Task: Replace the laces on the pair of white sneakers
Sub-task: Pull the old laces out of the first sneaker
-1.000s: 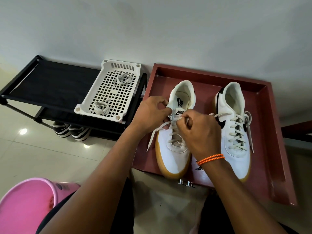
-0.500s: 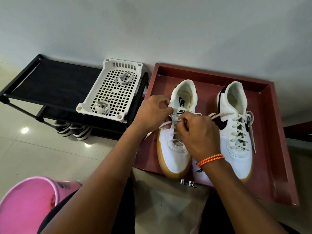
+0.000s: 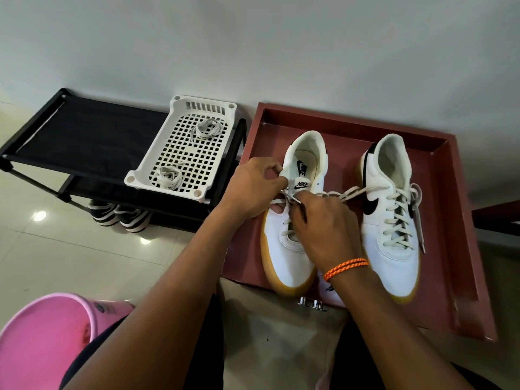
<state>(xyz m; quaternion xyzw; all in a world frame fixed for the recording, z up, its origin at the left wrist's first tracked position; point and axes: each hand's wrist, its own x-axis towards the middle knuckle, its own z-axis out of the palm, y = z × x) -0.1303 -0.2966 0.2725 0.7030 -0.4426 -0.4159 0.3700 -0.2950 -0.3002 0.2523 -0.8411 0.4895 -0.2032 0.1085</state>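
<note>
Both hands, the left hand (image 3: pixel 253 187) and right hand (image 3: pixel 320 223), are pinching the lace (image 3: pixel 349 191) at the left sneaker's (image 3: pixel 292 249) top eyelets, probably unthreading it next.

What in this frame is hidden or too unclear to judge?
Head view only:
- Upper eyelets of the left sneaker: covered by the right hand.
- Left hand fingertips: curled under, grip unclear.
- Striped shoes: hidden under the black rack.
- Pink bucket: cut off by the frame edge.
</note>
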